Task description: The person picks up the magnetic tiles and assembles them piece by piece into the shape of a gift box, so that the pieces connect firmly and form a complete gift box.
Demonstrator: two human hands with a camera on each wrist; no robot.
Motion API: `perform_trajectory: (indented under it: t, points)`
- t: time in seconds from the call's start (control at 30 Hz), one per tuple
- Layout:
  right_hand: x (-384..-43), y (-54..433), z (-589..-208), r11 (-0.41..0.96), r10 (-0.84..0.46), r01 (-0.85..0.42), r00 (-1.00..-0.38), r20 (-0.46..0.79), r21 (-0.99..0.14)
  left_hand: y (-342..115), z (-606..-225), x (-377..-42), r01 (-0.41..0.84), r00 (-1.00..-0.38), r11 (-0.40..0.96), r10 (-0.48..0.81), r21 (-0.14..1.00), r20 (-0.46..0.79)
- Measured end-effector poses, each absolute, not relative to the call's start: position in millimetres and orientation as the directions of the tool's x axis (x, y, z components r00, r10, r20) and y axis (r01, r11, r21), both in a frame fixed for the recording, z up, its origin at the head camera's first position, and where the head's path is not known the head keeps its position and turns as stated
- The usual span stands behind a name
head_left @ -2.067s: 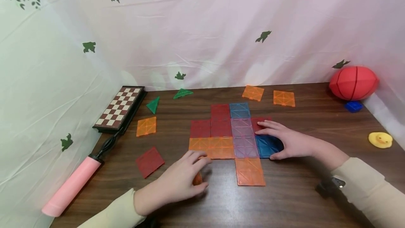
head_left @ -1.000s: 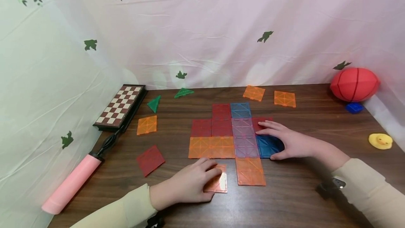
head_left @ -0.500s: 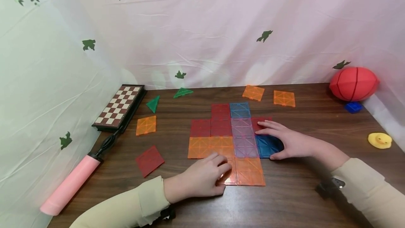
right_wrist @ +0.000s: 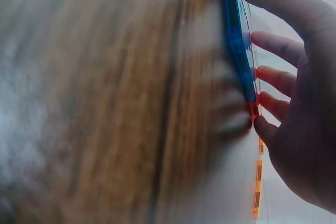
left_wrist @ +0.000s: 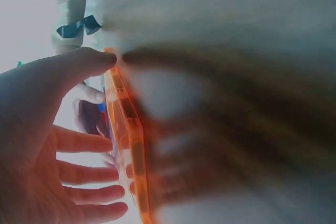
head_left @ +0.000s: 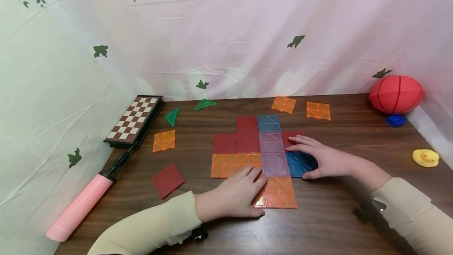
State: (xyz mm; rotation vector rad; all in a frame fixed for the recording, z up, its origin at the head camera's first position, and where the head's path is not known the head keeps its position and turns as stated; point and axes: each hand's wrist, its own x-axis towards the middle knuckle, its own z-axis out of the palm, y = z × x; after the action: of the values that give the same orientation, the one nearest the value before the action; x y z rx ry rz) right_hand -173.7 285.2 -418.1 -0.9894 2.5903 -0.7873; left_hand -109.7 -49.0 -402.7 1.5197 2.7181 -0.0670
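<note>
My left hand (head_left: 236, 196) lies over an orange magnetic tile (head_left: 260, 201), most of which it hides. In the left wrist view, the thumb and fairly straight fingertips touch this tile along its face and edge. It lies against another orange tile (head_left: 281, 193) at the front of a flat patchwork. My right hand (head_left: 323, 156) rests spread over the blue tile (head_left: 297, 164) and the red tile (head_left: 291, 136) on the patchwork's right side. The patchwork also has purple tiles (head_left: 271, 142), red tiles (head_left: 247, 142), orange tiles (head_left: 223, 165) and a far blue tile (head_left: 268, 123).
Loose tiles lie around: a red square (head_left: 168, 181), an orange square (head_left: 164, 141), green triangles (head_left: 172, 117) and two orange squares at the back. A chessboard (head_left: 133, 119) and pink pump (head_left: 79, 207) stand left; a red ball (head_left: 396, 94), blue block (head_left: 395, 120) and yellow duck (head_left: 425, 157) right.
My left hand has slid the orange tile rightward along the table until it sits against the front orange tile. The hand has since shifted slightly further right. My right hand has stayed in place.
</note>
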Motion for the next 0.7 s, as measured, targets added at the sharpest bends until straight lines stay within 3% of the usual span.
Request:
perform_trajectory:
  t: [0.23,0.43,0.53,0.7]
  points:
    - [-173,284,-419,0.616,-0.679,-0.542,-0.734,-0.036,-0.572,-33,-403,-112,0.850,-0.525,0.520,0.850,-0.078,-0.051]
    - [-172,284,-417,0.607,-0.678,-0.540,-0.735,-0.025,-0.583,-27,-401,-112,0.866,-0.488,0.476,0.871,-0.153,-0.051]
    - [-169,283,-411,0.645,-0.609,-0.487,-0.793,-0.011,-0.589,-26,-400,-113,0.876,-0.458,0.441,0.887,-0.194,-0.056]
    - [-158,287,-398,0.730,-0.393,-0.275,-0.918,-0.056,-0.626,-26,-397,-116,0.890,-0.426,0.401,0.901,-0.215,-0.083]
